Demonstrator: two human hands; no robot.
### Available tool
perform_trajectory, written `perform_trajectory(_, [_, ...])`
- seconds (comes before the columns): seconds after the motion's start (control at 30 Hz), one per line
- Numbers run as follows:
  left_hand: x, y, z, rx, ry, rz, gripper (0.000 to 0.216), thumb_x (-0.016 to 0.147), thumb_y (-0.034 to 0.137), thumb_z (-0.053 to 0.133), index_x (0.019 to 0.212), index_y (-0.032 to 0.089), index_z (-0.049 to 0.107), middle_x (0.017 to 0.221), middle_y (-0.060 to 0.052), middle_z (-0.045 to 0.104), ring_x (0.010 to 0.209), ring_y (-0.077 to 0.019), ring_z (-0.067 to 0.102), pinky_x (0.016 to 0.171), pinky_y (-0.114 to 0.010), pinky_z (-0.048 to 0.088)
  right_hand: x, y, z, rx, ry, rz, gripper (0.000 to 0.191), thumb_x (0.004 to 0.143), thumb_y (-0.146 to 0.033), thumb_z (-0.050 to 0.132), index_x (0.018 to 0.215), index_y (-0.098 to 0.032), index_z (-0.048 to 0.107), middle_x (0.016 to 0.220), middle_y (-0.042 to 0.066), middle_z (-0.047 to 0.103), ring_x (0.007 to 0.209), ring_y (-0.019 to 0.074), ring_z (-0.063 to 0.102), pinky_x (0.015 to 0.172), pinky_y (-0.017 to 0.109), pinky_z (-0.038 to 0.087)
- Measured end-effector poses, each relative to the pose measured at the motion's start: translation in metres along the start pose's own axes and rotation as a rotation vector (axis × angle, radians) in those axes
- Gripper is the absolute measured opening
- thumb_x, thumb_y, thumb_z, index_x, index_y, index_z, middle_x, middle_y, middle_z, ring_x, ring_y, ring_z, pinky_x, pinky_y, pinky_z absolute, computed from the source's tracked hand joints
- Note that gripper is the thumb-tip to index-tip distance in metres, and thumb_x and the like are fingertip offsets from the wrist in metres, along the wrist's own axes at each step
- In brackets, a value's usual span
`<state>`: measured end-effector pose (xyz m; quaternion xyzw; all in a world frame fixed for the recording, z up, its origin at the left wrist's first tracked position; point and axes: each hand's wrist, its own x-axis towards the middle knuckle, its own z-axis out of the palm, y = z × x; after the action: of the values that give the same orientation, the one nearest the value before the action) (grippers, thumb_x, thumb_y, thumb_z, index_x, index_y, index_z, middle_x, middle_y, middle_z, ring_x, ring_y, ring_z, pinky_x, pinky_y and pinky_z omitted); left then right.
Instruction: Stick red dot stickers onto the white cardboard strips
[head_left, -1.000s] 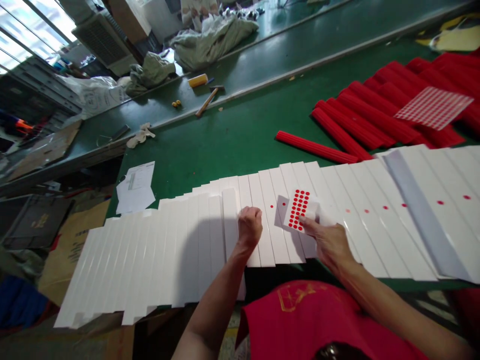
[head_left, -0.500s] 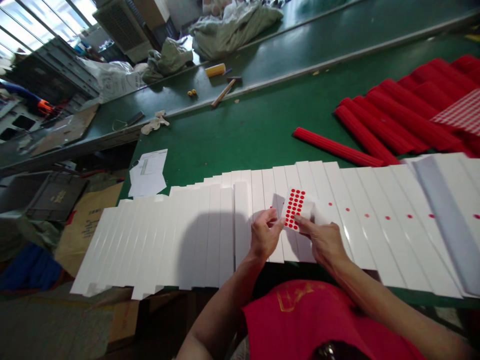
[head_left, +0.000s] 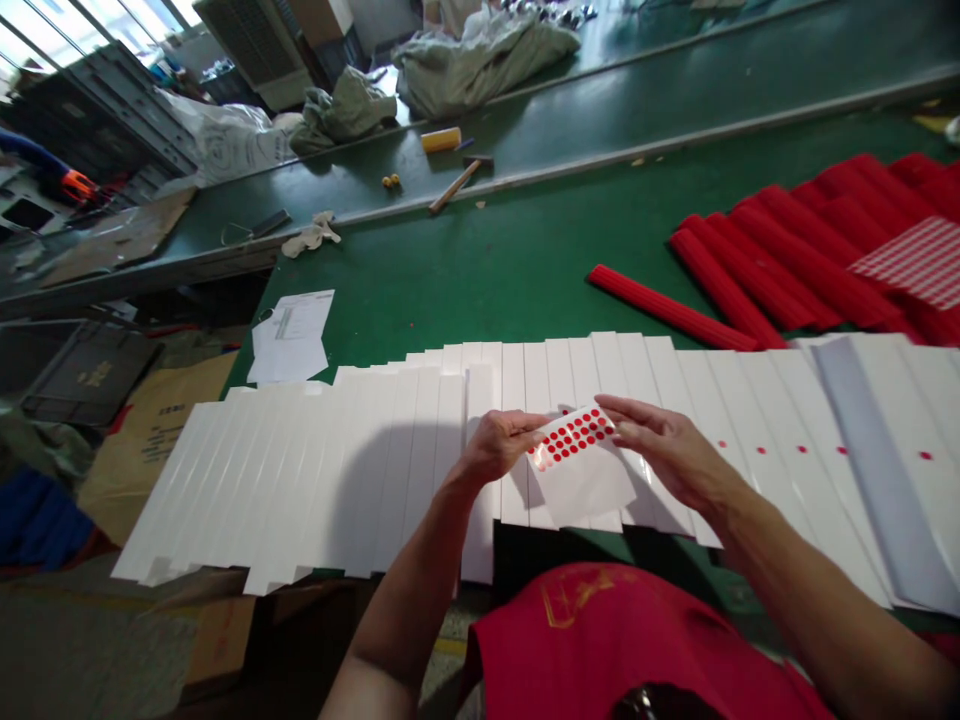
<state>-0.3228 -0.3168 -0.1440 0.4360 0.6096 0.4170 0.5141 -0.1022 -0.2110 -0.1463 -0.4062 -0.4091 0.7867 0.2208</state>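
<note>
My left hand [head_left: 499,445] is closed on the left end of a sticker sheet [head_left: 574,440] with rows of round red dots. The sheet is tilted, and its blank white part hangs toward me. At its right end is my right hand [head_left: 664,445], fingers long and fairly straight, thumb below, with the sheet's corner between them. Beneath both hands lies an overlapping row of flat white cartons [head_left: 390,450]. Single red dots show on several cartons to the right, such as this dot [head_left: 802,449]. Cartons left of my hands show no dots.
Red ribbed rolls [head_left: 795,250] lie at the right, with one separate red roll [head_left: 667,305] behind the cartons. Papers [head_left: 292,335] rest on the green table [head_left: 450,280] at left. A hammer [head_left: 455,187] and a yellow cylinder [head_left: 441,140] lie farther back.
The sticker sheet has turned from upright to slanted sideways, its blank part now toward me. My left hand moved left; my right hand shifted to the sheet's right end with straighter fingers.
</note>
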Motion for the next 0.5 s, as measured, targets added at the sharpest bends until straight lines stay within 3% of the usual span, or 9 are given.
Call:
perform_trajectory(0.17, [0.006, 0.008, 0.013, -0.189, 0.074, -0.069, 0.043, 0.078, 0.036, 0.067, 0.113, 0.011, 0.068, 0.087, -0.008, 0.072, 0.071, -0.0132, 0.062, 0.068, -0.026, 0.05, 0.007, 0.0, 0.013, 0.05, 0.111, -0.001, 0.032, 0.055, -0.034, 0.089, 0.077, -0.015, 0.075, 0.074, 0.007, 0.072, 0.067, 0.016, 0.064, 0.067, 0.028, 0.051])
perform_trajectory(0.3, [0.004, 0.003, 0.025, -0.397, 0.136, -0.112, 0.07, 0.064, 0.028, 0.081, 0.127, 0.011, 0.055, 0.09, -0.007, 0.07, 0.076, -0.0132, 0.063, 0.072, -0.025, 0.049, 0.011, 0.011, 0.014, 0.106, 0.243, -0.082, 0.027, 0.054, -0.031, 0.089, 0.068, -0.015, 0.072, 0.063, 0.002, 0.067, 0.057, 0.0105, 0.057, 0.057, 0.022, 0.046])
perform_trajectory(0.5, [0.01, -0.008, 0.036, -0.576, 0.264, -0.099, 0.051, 0.063, 0.018, 0.079, 0.11, 0.011, 0.06, 0.083, -0.004, 0.07, 0.068, -0.0108, 0.063, 0.069, -0.024, 0.049, 0.009, 0.013, 0.019, 0.167, 0.17, -0.055, 0.03, 0.055, -0.029, 0.089, 0.074, -0.017, 0.07, 0.065, 0.001, 0.067, 0.059, 0.0117, 0.059, 0.057, 0.023, 0.047])
